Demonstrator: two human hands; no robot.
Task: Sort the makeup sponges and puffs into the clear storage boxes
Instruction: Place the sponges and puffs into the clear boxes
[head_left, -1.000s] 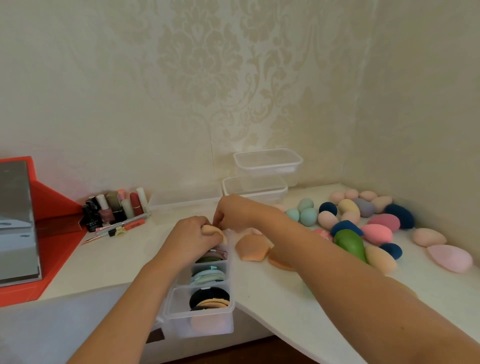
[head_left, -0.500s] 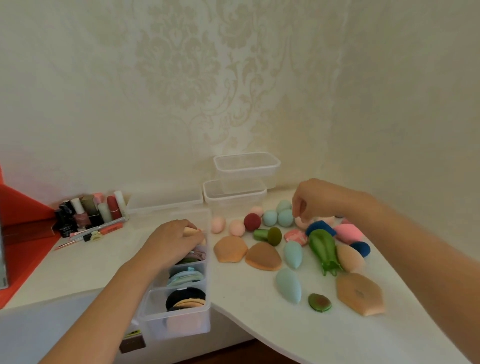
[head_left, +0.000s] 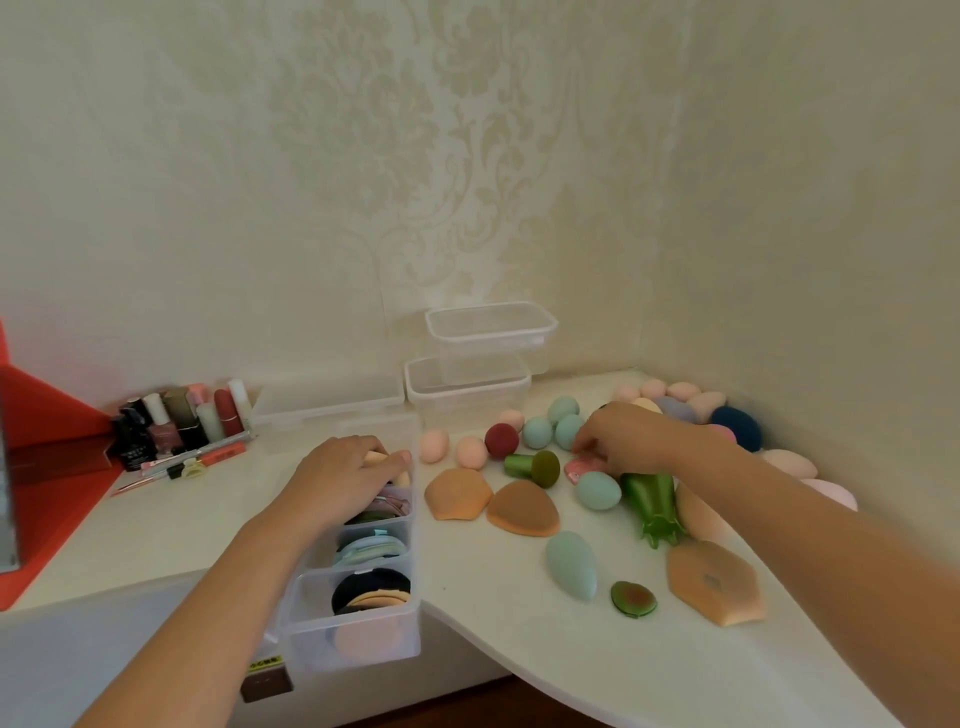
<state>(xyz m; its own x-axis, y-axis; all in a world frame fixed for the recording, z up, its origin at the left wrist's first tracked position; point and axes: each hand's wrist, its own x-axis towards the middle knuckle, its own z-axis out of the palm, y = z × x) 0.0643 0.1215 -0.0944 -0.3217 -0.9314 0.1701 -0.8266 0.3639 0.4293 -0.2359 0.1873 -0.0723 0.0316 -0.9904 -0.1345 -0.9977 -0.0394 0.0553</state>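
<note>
Our left hand (head_left: 345, 475) grips a beige puff (head_left: 375, 459) over the divided box (head_left: 358, 631) at the counter's front edge; right hand (head_left: 621, 436) pinches a pink sponge (head_left: 583, 467), with teal eggs (head_left: 551, 426) crowding it.

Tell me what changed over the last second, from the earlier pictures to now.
The right hand left the divided box, crossed right to the loose sponges, then dropped onto a small pink piece beside the teal sponges; whether it grips it yet is unclear. The left hand stayed at the box's far end, fingers curled on a beige sponge. The loose sponges and empty clear boxes show no clear change.
</note>
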